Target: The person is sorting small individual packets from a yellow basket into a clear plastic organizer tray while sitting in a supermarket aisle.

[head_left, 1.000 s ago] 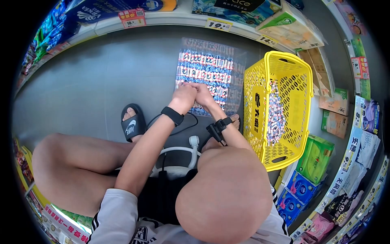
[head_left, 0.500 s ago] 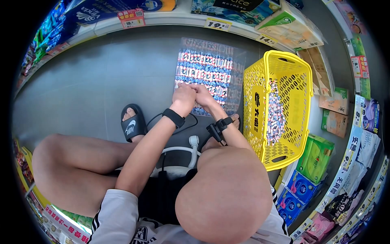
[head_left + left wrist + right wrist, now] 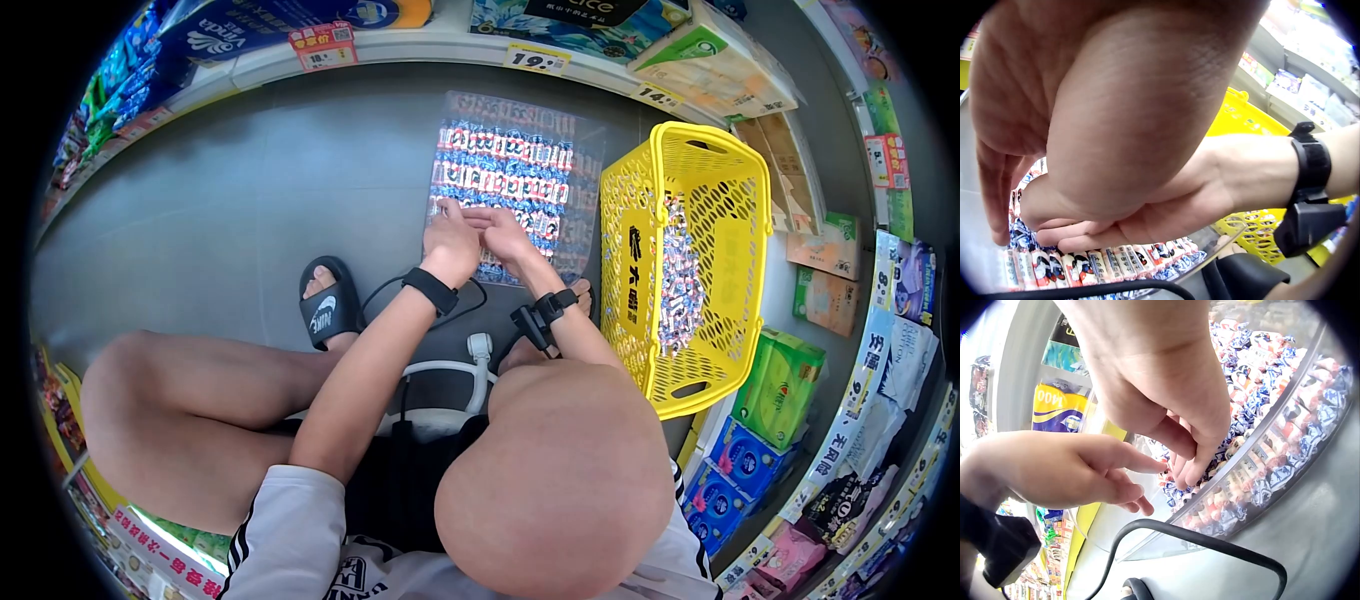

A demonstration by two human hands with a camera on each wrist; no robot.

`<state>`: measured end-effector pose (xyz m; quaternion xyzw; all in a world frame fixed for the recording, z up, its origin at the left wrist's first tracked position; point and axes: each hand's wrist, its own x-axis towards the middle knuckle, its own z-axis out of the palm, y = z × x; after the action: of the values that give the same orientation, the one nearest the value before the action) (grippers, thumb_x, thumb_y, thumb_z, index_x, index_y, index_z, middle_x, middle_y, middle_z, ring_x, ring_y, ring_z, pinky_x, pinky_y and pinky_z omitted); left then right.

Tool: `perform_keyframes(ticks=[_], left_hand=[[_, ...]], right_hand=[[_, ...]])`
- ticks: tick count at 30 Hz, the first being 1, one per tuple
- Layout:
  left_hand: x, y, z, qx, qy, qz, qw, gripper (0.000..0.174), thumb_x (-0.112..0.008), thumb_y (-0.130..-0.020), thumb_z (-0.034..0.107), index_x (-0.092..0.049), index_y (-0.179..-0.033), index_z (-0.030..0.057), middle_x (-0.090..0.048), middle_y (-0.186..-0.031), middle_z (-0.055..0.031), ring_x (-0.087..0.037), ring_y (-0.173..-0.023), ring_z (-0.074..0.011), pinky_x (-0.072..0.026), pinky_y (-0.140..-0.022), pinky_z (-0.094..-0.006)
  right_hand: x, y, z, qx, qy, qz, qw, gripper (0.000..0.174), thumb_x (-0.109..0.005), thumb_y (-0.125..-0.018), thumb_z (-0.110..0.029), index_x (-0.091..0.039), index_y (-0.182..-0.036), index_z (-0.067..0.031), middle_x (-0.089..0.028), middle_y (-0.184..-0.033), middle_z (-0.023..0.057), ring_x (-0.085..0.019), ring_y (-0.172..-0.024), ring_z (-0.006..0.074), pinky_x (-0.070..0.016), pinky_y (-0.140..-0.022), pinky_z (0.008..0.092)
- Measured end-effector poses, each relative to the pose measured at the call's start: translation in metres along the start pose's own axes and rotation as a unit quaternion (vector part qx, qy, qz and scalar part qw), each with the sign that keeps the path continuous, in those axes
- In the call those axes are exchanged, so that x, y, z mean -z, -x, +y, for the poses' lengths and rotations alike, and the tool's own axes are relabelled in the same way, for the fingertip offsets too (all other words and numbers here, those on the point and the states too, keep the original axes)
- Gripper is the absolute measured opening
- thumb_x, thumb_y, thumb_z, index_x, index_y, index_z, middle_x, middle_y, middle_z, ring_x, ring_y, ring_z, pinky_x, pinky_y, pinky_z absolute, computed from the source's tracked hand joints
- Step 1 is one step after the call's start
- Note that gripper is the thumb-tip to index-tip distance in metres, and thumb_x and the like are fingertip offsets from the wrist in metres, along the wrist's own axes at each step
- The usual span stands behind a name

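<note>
Wrapped candies [image 3: 505, 184] lie in rows inside a clear container [image 3: 585, 150] on the floor. Over its near-left part, the left hand [image 3: 452, 247] and right hand [image 3: 508, 240] meet. In the right wrist view, the left hand [image 3: 1066, 469] has its index finger extended beside the right hand [image 3: 1169, 394], whose fingers point down at the candies [image 3: 1247, 381]. The left wrist view shows the right hand [image 3: 1166, 215] with fairly straight fingers over the candies [image 3: 1110, 262], partly behind the left hand [image 3: 1116, 119]. No candy is visibly held; some fingertips are hidden.
Right of the container stands a yellow basket [image 3: 625, 270] with many wrapped candies inside. Shelves with tissue packs [image 3: 780, 390] line the right and far sides. A black cable [image 3: 483, 300] loops near the feet, beside a white curved frame [image 3: 440, 366].
The hands were closer together at the fingertips; now the left fingers are raised and spread, and the right fingers look straighter. Container and basket stay in place.
</note>
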<state>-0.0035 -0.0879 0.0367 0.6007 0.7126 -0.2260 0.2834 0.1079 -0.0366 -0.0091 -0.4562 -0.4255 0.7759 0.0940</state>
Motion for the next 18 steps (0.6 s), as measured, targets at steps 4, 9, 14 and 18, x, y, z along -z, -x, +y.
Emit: perform_keyframes(ticks=[4,9,14,18], left_hand=[[0.005,0.001,-0.003,-0.006,0.008,-0.018,1.0,0.051,-0.065,-0.101,0.025,-0.061,-0.147,0.0022,-0.026,-0.166,-0.0286,-0.063,-0.129,-0.0364,-0.0574,-0.102,-0.038],[0.001,-0.003,-0.002,-0.009,-0.009,-0.01,1.0,0.051,-0.065,-0.101,0.025,-0.061,-0.145,-0.0006,-0.029,-0.164,-0.0288,-0.063,-0.128,-0.0379,-0.0583,-0.1,-0.0387],[-0.002,-0.005,-0.002,-0.007,-0.007,0.008,1.0,0.048,-0.065,-0.101,0.025,-0.065,-0.142,0.0003,-0.032,-0.162,-0.0309,-0.066,-0.125,-0.0378,-0.0583,-0.099,-0.0382],[-0.005,-0.007,-0.003,-0.013,-0.005,0.028,1.0,0.044,-0.066,-0.101,0.026,-0.068,-0.138,0.0017,-0.037,-0.159,-0.0324,-0.069,-0.12,-0.0374,-0.0589,-0.096,-0.038]], right_hand=[[0.002,-0.001,0.002,-0.006,-0.018,0.004,1.0,0.049,-0.044,-0.093,0.018,-0.06,-0.139,0.0131,-0.071,-0.131,0.0235,-0.071,-0.117,0.0247,-0.0568,-0.098,0.0331],[0.005,-0.004,0.005,-0.015,-0.001,-0.008,1.0,0.049,-0.044,-0.094,0.017,-0.059,-0.14,0.0138,-0.069,-0.133,0.0248,-0.07,-0.12,0.0258,-0.0566,-0.1,0.0341],[0.004,-0.002,0.003,-0.008,0.014,-0.016,1.0,0.048,-0.046,-0.095,0.016,-0.059,-0.141,0.0139,-0.069,-0.134,0.0249,-0.07,-0.121,0.0263,-0.0565,-0.101,0.0347],[0.003,-0.002,0.002,0.005,0.037,-0.013,0.999,0.047,-0.046,-0.094,0.017,-0.061,-0.138,0.0131,-0.07,-0.131,0.0239,-0.07,-0.119,0.0253,-0.0573,-0.099,0.0348]])
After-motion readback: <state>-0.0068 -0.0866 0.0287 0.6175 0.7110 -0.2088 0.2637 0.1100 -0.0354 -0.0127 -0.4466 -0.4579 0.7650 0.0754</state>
